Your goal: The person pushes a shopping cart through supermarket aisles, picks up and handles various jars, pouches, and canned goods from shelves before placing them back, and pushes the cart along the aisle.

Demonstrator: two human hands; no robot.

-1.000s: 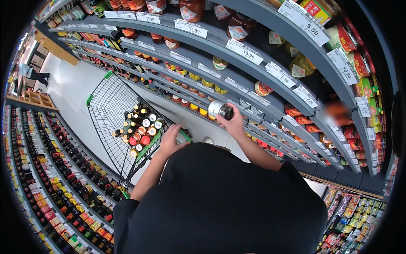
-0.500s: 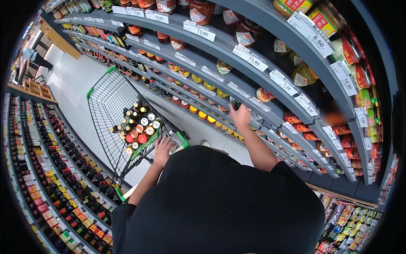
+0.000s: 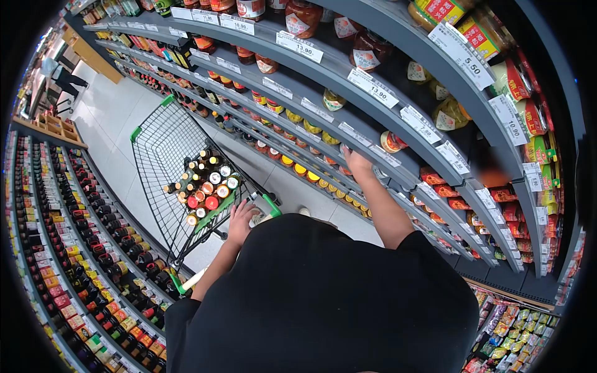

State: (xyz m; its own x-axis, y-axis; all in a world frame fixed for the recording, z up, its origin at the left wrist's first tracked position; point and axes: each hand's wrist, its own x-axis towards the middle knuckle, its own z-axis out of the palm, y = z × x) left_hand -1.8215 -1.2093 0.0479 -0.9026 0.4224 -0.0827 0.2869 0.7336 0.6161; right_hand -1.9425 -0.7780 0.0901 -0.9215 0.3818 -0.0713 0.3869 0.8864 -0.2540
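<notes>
My right hand (image 3: pixel 359 163) reaches into the shelf at the right, among the jars. Its fingertips are partly hidden at the shelf edge, so what they touch does not show. A jar with a light lid (image 3: pixel 392 142) stands just to its right. My left hand (image 3: pixel 240 217) is open with fingers spread, beside the handle end of the shopping cart (image 3: pixel 155 161). Several bottles (image 3: pixel 200 168) with dark and gold caps and several jars (image 3: pixel 212 203) with red and white lids stand together in the cart.
Curved-looking shelves (image 3: pixel 373 93) of jars, with price tags, fill the right side. Another shelf of bottles (image 3: pixel 81 248) lines the left. A person (image 3: pixel 59 78) stands far down the aisle. Pale floor tiles (image 3: pixel 118 109) lie between the shelves.
The dark-topped item seen in my right hand no longer shows there. That hand has shifted slightly right, its fingers now reaching toward the shelf. My left hand stays near the cart handle.
</notes>
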